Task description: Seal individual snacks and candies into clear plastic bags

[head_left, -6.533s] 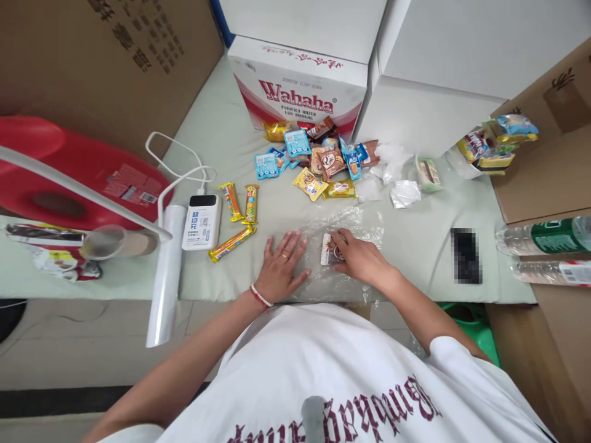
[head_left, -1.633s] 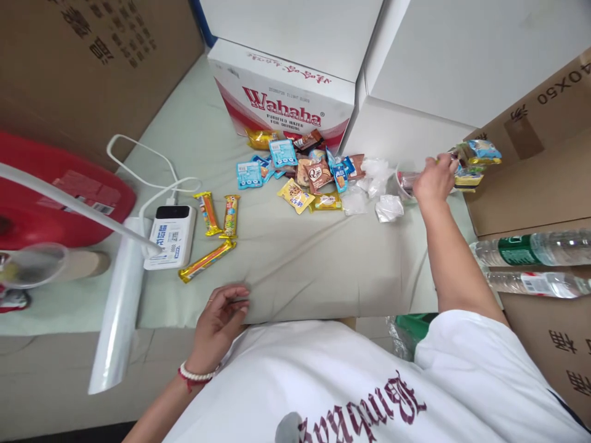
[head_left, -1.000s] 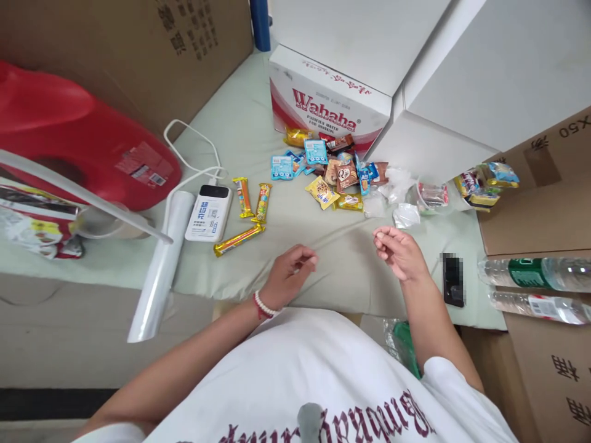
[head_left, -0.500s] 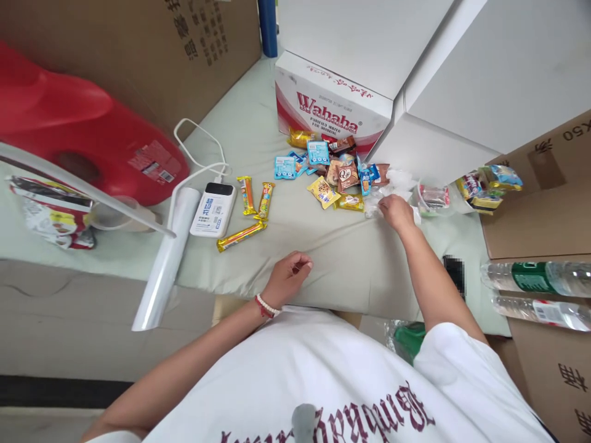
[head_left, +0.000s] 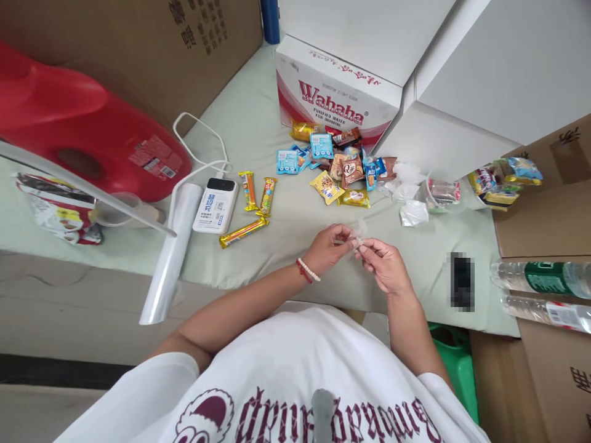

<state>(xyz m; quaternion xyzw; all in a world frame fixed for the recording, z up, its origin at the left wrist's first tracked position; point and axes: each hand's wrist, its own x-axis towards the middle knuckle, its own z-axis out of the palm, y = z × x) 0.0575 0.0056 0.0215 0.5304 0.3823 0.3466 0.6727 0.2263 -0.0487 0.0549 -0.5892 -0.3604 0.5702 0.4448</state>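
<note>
My left hand (head_left: 329, 248), with a beaded bracelet at the wrist, and my right hand (head_left: 385, 263) meet over the front of the table. Between them is a small clear plastic bag (head_left: 361, 227), its gathered part pinched by the fingertips of both. Just beyond lies a heap of wrapped snacks, including a yellow packet (head_left: 326, 187), a brown packet (head_left: 352, 171) and a blue packet (head_left: 322, 146). More crumpled clear bags (head_left: 414, 213) rest to the right of the heap. Three yellow snack bars (head_left: 244, 232) lie to the left.
A white power bank (head_left: 215, 206) with a cable and a clear film roll (head_left: 172, 258) are at left, near a red jug (head_left: 87, 129). Behind the snacks stands a Wahaba-style water carton (head_left: 337, 92). Plastic tubs (head_left: 429, 192) and water bottles (head_left: 545, 278) are at right.
My right hand has come back from the clear bags with one in its fingers. My left hand has moved right and forward and now grips the same bag.
</note>
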